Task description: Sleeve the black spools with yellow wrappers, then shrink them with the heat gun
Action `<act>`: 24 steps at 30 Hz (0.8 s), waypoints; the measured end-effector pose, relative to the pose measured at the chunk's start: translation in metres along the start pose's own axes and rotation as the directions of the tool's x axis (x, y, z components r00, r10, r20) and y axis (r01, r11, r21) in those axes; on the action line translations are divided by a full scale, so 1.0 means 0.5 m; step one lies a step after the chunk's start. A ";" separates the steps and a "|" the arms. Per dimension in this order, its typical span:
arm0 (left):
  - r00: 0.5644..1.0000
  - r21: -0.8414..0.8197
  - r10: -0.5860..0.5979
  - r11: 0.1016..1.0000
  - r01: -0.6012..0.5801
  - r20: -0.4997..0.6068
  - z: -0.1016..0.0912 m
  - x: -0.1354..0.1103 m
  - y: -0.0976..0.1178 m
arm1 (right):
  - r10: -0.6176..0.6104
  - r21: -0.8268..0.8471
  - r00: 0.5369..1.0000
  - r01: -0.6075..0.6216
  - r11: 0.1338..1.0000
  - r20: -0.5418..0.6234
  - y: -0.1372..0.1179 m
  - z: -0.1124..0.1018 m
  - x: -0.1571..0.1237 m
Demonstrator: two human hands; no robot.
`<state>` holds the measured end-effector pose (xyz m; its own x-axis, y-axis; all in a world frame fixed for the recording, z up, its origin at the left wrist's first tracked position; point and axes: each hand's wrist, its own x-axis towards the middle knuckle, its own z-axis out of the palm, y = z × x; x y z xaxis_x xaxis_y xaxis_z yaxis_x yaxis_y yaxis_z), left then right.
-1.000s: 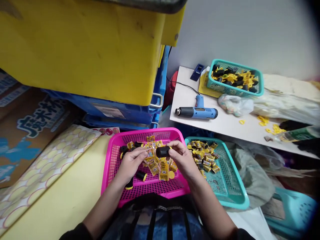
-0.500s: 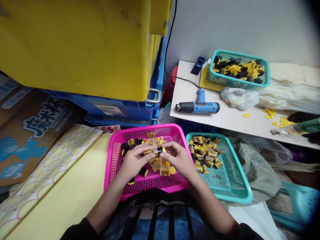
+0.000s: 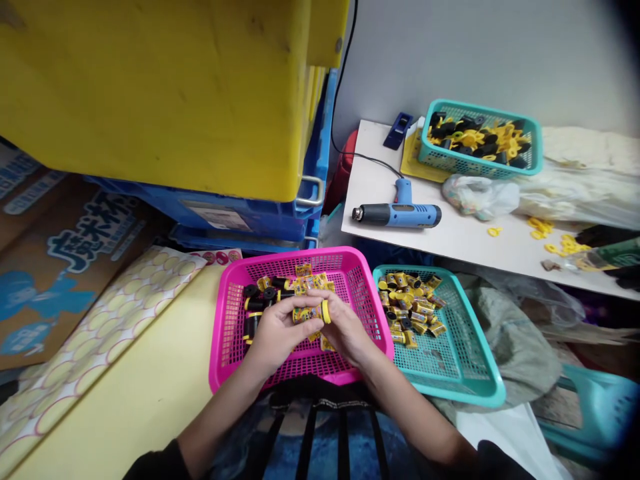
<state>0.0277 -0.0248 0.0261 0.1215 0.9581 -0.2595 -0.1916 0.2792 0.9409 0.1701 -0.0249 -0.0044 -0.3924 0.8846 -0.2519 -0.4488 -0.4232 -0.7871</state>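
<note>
Both hands meet over the pink basket (image 3: 216, 333). Between them is a small cylinder (image 3: 306, 313) with a yellow printed sleeve around its body and a yellow rim at the right end. My left hand (image 3: 275, 333) grips the sleeved body between thumb and fingers. My right hand (image 3: 349, 330) is closed around the yellow-rimmed end, its fingertips partly hidden. Below, on the left of the basket, lie several black cylinders (image 3: 254, 305) with yellow ends. Yellow printed sleeves (image 3: 303, 270) lie loose behind and under my hands.
A teal basket (image 3: 450, 367) with several sleeved cylinders (image 3: 417, 303) stands at the right. On the white table are a blue heat gun (image 3: 400, 215), another teal basket (image 3: 480, 170) of black and yellow parts, and yellow rings (image 3: 565, 245). Yellow and blue crates (image 3: 200, 100) rise at the left.
The printed sleeve now covers the cylinder's body, where black showed before. My right hand has moved left and closed in on the yellow-rimmed end.
</note>
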 end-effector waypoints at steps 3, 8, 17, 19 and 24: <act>1.000 0.032 0.020 0.999 -0.019 -0.015 -0.001 0.001 0.002 | -0.099 -0.121 0.995 0.094 0.988 -0.032 0.011 -0.009 0.008; 1.000 0.073 0.009 0.997 -0.007 -0.025 -0.009 0.006 -0.006 | -0.155 -0.255 0.988 0.147 0.956 -0.015 0.013 -0.026 0.018; 0.998 0.014 0.050 0.999 -0.051 0.040 -0.009 -0.001 -0.032 | -0.079 -0.205 0.979 0.118 0.972 0.189 0.002 -0.060 0.017; 0.996 0.034 0.073 0.997 -0.075 0.050 -0.007 0.000 -0.033 | -0.082 -0.228 0.977 0.126 0.965 0.195 -0.007 -0.058 0.013; 0.938 0.304 0.334 0.888 -0.345 0.091 0.021 0.017 -0.012 | -0.174 -0.338 0.985 0.165 0.926 0.006 -0.037 -0.025 -0.007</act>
<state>0.0401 -0.0190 0.0205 0.1388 0.9862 0.0901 0.0842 -0.1025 0.9912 0.1897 -0.0176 0.0038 -0.3129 0.9436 -0.1082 -0.2089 -0.1795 -0.9613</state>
